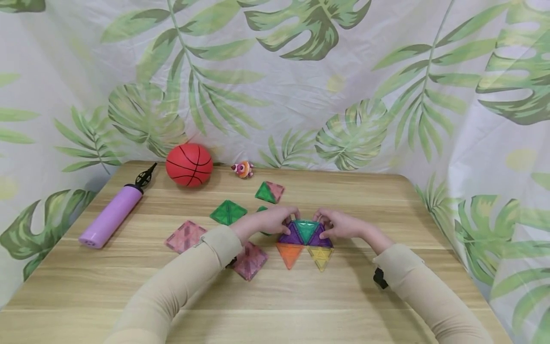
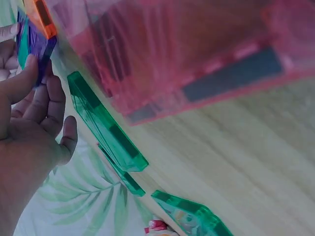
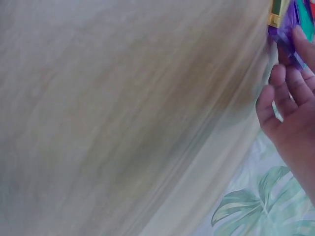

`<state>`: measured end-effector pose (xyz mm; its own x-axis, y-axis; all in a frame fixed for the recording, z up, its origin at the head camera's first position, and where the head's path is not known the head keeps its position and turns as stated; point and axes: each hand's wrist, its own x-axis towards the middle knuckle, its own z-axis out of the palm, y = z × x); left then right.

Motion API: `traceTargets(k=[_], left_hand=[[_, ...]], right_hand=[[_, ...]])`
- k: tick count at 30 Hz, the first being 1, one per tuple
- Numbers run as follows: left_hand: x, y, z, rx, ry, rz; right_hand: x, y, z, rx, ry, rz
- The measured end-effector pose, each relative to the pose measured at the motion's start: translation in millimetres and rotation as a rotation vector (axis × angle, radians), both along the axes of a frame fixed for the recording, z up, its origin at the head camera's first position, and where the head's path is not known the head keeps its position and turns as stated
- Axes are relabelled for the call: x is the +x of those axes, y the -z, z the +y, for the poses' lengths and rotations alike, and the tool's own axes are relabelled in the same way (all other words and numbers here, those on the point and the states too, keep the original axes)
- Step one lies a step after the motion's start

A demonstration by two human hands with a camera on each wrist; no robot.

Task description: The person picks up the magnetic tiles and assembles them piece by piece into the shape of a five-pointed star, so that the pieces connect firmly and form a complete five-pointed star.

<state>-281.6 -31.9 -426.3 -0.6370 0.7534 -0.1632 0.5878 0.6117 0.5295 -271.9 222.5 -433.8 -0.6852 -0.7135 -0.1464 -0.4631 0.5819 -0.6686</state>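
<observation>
Two sets of fingers (image 2: 55, 101) are clamped on one tile panel (image 1: 306, 231) about the middle of the counter (image 1: 386, 200): the left hand (image 1: 275, 220) pinches its left end, the right hand (image 1: 343, 224) its right. Plain wood runs from the right hand to the counter's right edge, and from the panel back toward the person. Leftward is tighter: a pink tile (image 1: 250, 262) lies by the left sleeve (image 1: 221, 246). The panel's long axis runs left to right; its orange triangle (image 1: 290, 254) and yellow triangle (image 1: 321, 256) point toward the person. Farther out lie a green tile (image 1: 227, 212), a second pink tile (image 1: 186, 236), a green-and-pink tile (image 1: 269, 192), the pump (image 1: 111, 217) near the left edge, the ball (image 1: 189, 165) and toy (image 1: 243, 169) near the far edge.
</observation>
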Motion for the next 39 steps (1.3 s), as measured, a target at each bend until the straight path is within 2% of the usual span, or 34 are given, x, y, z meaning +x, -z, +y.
traceTargets(k=[4, 7, 15, 18, 23, 28, 32, 37, 39], left_hand=[[-3.5, 0.3, -4.9, 0.078, 0.003, -0.092], [-5.1, -2.5, -6.5, 0.116, -0.005, -0.144], [-5.6, -5.7, -9.0, 0.169, -0.047, -0.232], [-5.2, -4.7, -8.1, 0.187, -0.055, -0.233], [-3.4, -2.3, -5.4, 0.207, -0.052, -0.192], [1.2, -2.8, -4.9, 0.228, -0.089, -0.242], [8.9, -2.4, -4.9, 0.222, -0.064, -0.244], [23.4, -0.3, -1.3, 0.163, -0.019, -0.200], [28.5, 0.4, 0.8, 0.141, -0.016, -0.175]], right_hand=[[1.9, -4.4, 0, -0.068, 0.003, -0.151], [1.8, -6.9, 1, -0.104, 0.014, -0.232], [-1.4, -8.5, 6, -0.214, 0.010, -0.261], [-1.7, -9.2, 7, -0.242, 0.002, -0.290], [-0.6, -6.4, 8, -0.259, 0.012, -0.354], [2.2, -2.9, 9, -0.277, 0.054, -0.427], [5.4, -2.1, 10, -0.278, 0.101, -0.442], [11.3, -1.8, 9, -0.222, 0.149, -0.428], [13.4, -0.8, 8, -0.199, 0.142, -0.410]])
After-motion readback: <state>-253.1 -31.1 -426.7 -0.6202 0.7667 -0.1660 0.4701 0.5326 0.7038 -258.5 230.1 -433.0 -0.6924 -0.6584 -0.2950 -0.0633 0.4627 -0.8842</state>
